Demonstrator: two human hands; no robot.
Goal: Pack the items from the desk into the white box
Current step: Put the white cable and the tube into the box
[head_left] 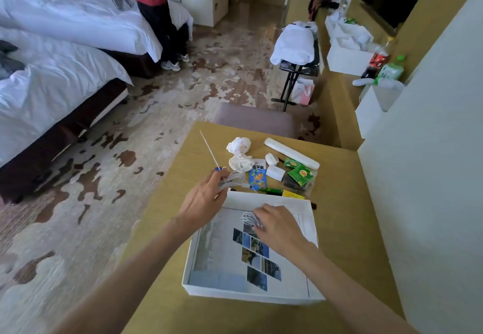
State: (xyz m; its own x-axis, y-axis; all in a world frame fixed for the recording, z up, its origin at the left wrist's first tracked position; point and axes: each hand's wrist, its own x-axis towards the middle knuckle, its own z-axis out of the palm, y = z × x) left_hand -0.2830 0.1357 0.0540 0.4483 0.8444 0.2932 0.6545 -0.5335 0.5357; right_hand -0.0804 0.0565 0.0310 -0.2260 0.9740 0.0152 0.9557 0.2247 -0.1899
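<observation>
The white box (206,290) lies open on the wooden desk (347,203), a printed sheet with photo tiles (257,260) flat on its bottom. My right hand (279,226) is inside the box and holds a coiled white cable (248,218) against the sheet. My left hand (202,200) hovers at the box's far left corner and grips another bundle of white cable (234,178), with a blue-tipped thin white stick (209,149) poking up from it. Beyond the box lie a blue snack packet (257,178), green tea bags (300,173), a long white case (291,152) and crumpled white cloths (238,146).
A padded stool (254,120) stands past the desk's far edge. A white wall (431,177) bounds the desk on the right. Farther along the counter are white boxes (347,56) and bottles (379,60). Beds (57,77) and a standing person (156,14) are at the left.
</observation>
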